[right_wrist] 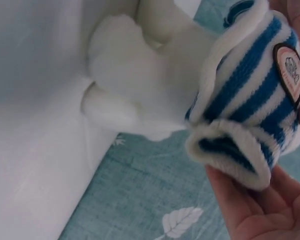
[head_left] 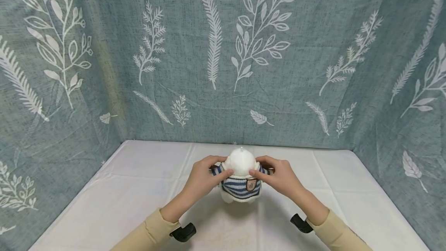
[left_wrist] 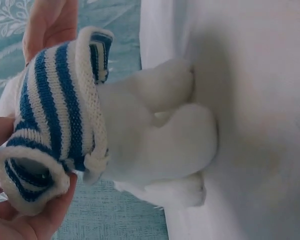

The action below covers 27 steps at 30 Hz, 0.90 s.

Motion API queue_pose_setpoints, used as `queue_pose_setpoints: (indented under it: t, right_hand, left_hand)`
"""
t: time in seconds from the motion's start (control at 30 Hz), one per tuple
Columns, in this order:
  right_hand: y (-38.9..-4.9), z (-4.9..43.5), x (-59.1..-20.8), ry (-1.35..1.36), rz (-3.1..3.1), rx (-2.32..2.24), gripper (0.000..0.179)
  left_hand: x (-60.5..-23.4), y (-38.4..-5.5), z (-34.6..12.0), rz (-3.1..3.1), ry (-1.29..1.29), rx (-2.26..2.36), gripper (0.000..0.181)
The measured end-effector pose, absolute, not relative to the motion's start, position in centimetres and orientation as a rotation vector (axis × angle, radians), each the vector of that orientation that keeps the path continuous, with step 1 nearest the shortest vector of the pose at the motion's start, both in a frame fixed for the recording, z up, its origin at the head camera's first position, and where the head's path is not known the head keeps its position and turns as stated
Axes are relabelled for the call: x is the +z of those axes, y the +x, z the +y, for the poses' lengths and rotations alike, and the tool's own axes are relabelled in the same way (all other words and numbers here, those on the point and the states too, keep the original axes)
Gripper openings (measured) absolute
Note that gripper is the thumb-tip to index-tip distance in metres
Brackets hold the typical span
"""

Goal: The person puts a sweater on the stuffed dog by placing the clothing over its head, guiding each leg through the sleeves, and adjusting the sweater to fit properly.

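A white plush toy [head_left: 241,161] stands upright on the table, the back of its round head toward the head camera. Around its upper body sits a blue-and-white striped knitted sweater [head_left: 239,189] with a shield-shaped patch [right_wrist: 290,71]. My left hand [head_left: 204,174] grips the sweater at the left of the neck, thumb near the collar. On the other side my right hand [head_left: 280,171] holds it the same way. Both wrist views show hollow sleeve openings, the left sleeve [left_wrist: 32,177] and right sleeve [right_wrist: 235,152], with no plush arm visible in them. White legs [left_wrist: 175,142] touch the table.
A white cloth with fold lines covers the table [head_left: 139,189]. Teal curtains [head_left: 184,49] printed with white leaves hang behind it and at both sides. Black straps [head_left: 183,232] sit at both wrists, beside beige sleeves.
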State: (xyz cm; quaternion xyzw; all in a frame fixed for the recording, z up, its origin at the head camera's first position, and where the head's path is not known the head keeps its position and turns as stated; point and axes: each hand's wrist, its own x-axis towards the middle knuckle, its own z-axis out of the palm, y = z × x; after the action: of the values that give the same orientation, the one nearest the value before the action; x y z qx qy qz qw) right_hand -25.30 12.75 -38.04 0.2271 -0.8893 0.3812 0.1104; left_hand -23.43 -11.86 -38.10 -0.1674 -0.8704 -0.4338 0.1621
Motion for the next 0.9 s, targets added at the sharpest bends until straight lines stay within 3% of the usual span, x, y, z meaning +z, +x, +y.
queue_pose_setpoints:
  t: [0.47,0.9]
  right_hand:
    - [-25.8,13.3,-38.3,0.870,-2.718,1.201,0.041]
    - [-25.5,12.9,-39.2,0.769,-2.682,1.344,0.045]
  left_hand:
    - [-38.4,-24.2,-12.3,-2.698,-0.412,-1.393,0.037]
    - [-38.3,-23.9,-11.7,-2.700,-0.345,-1.568,0.040]
